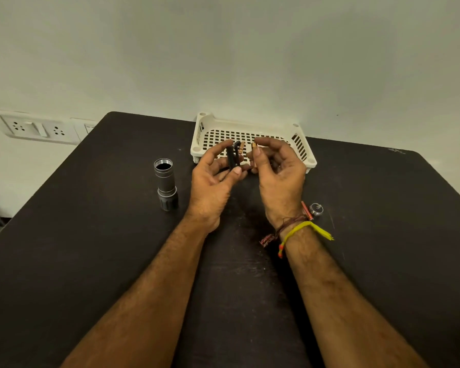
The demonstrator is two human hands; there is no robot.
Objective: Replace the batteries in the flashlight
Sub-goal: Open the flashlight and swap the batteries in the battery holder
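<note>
the left hand (214, 179) gripped the upright holder (233, 157) above mid-table (90, 235), while the right hand (279, 171), just beside it, pinched a near-upright battery (254, 146).

My table (90, 261) is dark and flat, and its far edge is up against the wall. The flashlight tube (165, 183) stands on it to my left with its open end up. A white basket (252, 128) sits at the far edge, and a little silver cap (316, 209) lies to my right.
</note>
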